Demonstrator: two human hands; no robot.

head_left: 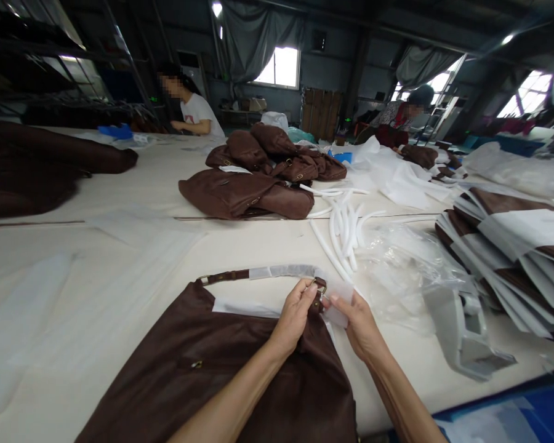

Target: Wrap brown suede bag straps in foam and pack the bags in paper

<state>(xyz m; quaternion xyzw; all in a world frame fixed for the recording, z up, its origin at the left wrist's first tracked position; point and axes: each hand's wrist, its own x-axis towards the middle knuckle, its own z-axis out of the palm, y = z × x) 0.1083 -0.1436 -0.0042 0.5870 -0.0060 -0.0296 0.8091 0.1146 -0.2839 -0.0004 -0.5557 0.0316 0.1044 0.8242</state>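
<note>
A dark brown bag [221,363] lies on the pale table in front of me, its strap [231,276] curving across the top and partly wrapped in white paper [284,271]. My left hand [295,314] is closed on the strap end beside a metal ring at the bag's right corner. Between the thumb and fingers of my right hand [360,323] is a small translucent white sheet [339,298], next to that same ring. A small zip pull [197,365] shows on the bag's front.
Brown bags [244,191] are piled behind, near white foam tubes [344,227]. Clear plastic and a grey tape dispenser [466,332] lie right, below stacked brown pieces with white sheets [526,246]. More brown bags are far left. Two people work across the table.
</note>
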